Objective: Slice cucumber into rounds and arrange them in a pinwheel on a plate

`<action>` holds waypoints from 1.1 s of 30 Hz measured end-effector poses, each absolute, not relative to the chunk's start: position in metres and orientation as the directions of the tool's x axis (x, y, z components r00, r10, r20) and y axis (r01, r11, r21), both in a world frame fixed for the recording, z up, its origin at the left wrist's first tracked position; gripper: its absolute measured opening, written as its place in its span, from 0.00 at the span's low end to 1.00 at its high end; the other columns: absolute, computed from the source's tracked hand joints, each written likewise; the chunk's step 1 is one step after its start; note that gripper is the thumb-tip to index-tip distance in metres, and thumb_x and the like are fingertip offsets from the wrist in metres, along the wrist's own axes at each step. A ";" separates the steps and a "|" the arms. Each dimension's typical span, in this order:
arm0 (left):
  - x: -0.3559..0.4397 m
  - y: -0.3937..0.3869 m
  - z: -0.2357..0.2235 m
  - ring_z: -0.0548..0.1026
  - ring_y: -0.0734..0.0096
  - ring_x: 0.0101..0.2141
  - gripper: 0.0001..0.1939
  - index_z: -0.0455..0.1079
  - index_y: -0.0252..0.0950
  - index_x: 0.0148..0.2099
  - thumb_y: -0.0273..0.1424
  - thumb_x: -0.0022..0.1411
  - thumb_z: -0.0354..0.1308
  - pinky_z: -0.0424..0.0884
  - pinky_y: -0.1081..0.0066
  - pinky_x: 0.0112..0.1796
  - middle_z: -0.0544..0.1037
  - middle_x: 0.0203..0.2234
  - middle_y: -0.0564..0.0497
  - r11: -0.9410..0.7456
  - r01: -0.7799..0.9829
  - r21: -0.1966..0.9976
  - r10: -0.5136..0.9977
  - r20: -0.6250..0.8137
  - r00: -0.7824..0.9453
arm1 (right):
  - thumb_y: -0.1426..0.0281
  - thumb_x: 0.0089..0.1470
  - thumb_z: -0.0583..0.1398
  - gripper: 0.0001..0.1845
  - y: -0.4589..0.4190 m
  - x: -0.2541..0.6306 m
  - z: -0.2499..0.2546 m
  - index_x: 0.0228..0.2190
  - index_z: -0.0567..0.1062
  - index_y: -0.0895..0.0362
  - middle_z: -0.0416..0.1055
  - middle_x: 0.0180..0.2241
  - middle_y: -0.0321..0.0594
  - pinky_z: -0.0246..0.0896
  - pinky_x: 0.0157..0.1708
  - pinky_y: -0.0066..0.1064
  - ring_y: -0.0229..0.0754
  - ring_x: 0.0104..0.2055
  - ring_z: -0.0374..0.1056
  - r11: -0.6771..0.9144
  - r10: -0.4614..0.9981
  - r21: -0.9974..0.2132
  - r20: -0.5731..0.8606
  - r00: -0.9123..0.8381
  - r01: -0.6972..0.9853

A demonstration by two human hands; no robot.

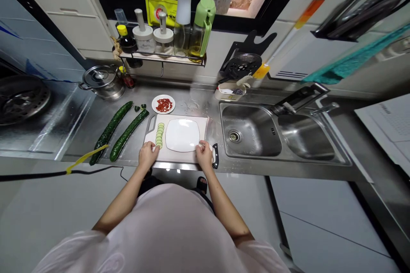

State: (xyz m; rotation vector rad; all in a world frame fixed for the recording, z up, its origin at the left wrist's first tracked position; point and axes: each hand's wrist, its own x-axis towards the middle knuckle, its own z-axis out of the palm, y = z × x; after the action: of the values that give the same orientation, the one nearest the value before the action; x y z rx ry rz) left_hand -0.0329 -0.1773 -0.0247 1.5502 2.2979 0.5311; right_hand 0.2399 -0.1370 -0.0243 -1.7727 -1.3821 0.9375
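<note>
Right fingers [200, 149] apparently against white plate [182, 135]

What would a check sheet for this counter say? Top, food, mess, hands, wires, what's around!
Surface: steel counter, small scraps toward the wall.
Job's things: cucumber slices in a row on the cutting board; white plate beside them; two cucumbers at left.
Clutter: dish of red bits, lidded pot, black handle.
Hands: left hand at the slices; right hand at the plate's corner.
Cables: black cable with yellow strap at left.
Surroundings: double sink at right, bottle shelf behind.
</note>
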 end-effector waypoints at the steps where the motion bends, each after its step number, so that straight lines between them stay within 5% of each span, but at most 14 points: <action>1: -0.033 -0.177 -0.025 0.70 0.64 0.32 0.11 0.67 0.38 0.35 0.40 0.60 0.53 0.62 0.68 0.35 0.72 0.30 0.49 0.338 0.813 0.474 0.932 -0.052 -0.358 | 0.59 0.50 0.54 0.21 -0.136 0.240 -0.024 0.43 0.70 0.57 0.63 0.21 0.30 0.54 0.27 0.29 0.40 0.24 0.61 -0.191 0.978 -0.858 -0.123 0.171 0.477; 18: -0.034 -0.174 -0.028 0.71 0.67 0.31 0.08 0.69 0.38 0.32 0.37 0.55 0.56 0.63 0.70 0.35 0.73 0.29 0.50 0.330 0.702 0.631 0.920 -0.047 -0.390 | 0.59 0.50 0.54 0.21 -0.127 0.239 -0.021 0.42 0.71 0.59 0.62 0.19 0.30 0.55 0.29 0.30 0.41 0.24 0.62 -0.140 0.984 -0.859 -0.068 0.162 0.492; 25: -0.037 -0.172 -0.017 0.64 0.74 0.20 0.13 0.70 0.39 0.31 0.43 0.50 0.62 0.59 0.74 0.26 0.67 0.16 0.57 0.353 0.443 0.824 0.900 -0.169 -0.402 | 0.61 0.51 0.54 0.18 -0.122 0.241 -0.017 0.41 0.71 0.57 0.63 0.20 0.31 0.55 0.29 0.29 0.41 0.25 0.63 -0.126 0.982 -0.836 -0.028 0.189 0.534; 33: -0.009 -0.141 0.011 0.65 0.77 0.22 0.18 0.68 0.35 0.29 0.42 0.42 0.68 0.60 0.75 0.26 0.68 0.19 0.56 0.238 0.030 0.971 0.942 -0.223 -0.252 | 0.62 0.53 0.55 0.14 -0.110 0.227 0.009 0.38 0.72 0.56 0.67 0.24 0.32 0.57 0.29 0.28 0.38 0.25 0.64 0.006 0.998 -0.857 0.039 0.054 0.516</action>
State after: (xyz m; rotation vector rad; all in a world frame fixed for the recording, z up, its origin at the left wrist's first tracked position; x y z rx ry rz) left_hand -0.0091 -0.1410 0.0110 0.9463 1.5366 1.1770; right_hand 0.2275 -0.1097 0.0092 -1.6041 -1.5535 0.8374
